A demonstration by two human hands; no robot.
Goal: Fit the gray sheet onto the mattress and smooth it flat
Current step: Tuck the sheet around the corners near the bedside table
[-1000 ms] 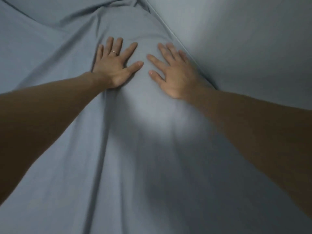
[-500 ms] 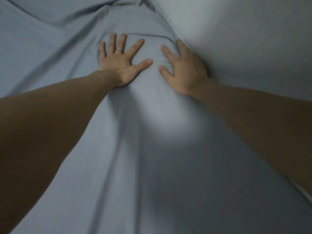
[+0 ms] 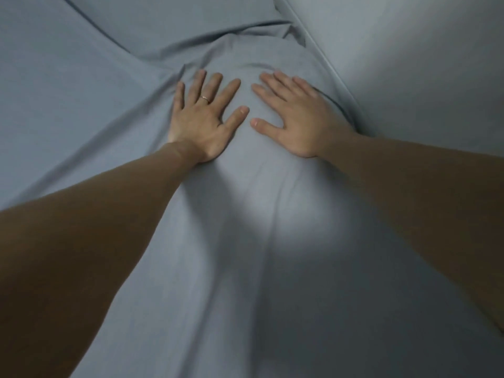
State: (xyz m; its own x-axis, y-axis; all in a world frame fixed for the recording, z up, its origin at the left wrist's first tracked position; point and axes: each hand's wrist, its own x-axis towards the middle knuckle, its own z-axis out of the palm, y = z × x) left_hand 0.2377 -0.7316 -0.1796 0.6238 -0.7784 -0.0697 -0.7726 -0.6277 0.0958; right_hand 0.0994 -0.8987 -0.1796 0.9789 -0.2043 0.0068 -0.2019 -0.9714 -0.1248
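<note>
The gray sheet [image 3: 245,268] covers the mattress and fills nearly the whole view. My left hand [image 3: 203,118], with a ring on one finger, presses flat on the sheet with its fingers spread. My right hand [image 3: 297,118] lies flat beside it, fingers straight, close to the mattress edge along the wall. The thumbs nearly meet. Folds bunch up just beyond the fingertips near the far corner [image 3: 289,31], and long creases run out to the left. The mattress itself is hidden under the sheet.
A pale gray wall [image 3: 422,64] rises along the right side, right against the mattress edge. The sheet stretches wide to the left, with a deep diagonal fold [image 3: 95,28] at the upper left.
Both hands have stayed flat on the sheet near the wall. My right hand has spread its fingers out again and sits a little away from the wall edge. The folds past the fingertips look more bunched.
</note>
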